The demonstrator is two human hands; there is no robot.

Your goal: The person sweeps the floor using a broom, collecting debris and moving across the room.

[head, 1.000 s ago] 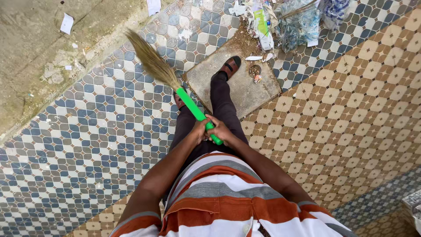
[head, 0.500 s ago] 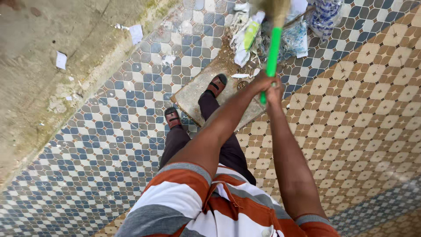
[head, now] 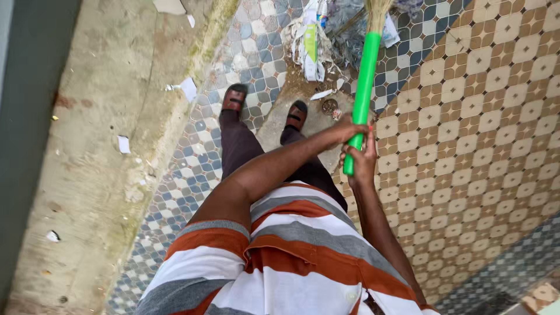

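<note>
Both hands are gripping one broom (head: 363, 87) in the head view. Left hand (head: 349, 127) is wrapping the green handle higher up, arm crossing the body; right hand (head: 363, 158) is closing tight around the handle's lower end. Fingers are fully curled on both, nothing else held. Broom is pointing away from the body, its straw head (head: 378, 10) reaching the top edge of frame, right at a litter pile (head: 318, 38) of paper, wrappers and plastic.

Progress, as a judgement: much of the rubbish is already lying gathered in that pile by the concrete slab (head: 318, 119), where one sandalled foot is standing. Patterned brown tiles (head: 466, 116) to the right are looking mostly swept. Several scraps are lying loose: white paper bits (head: 188, 88) at the edge of the blue tiles, more on the bare cement strip (head: 99, 146) to the left. Those, and the pile itself, are looking like the work remaining.
</note>
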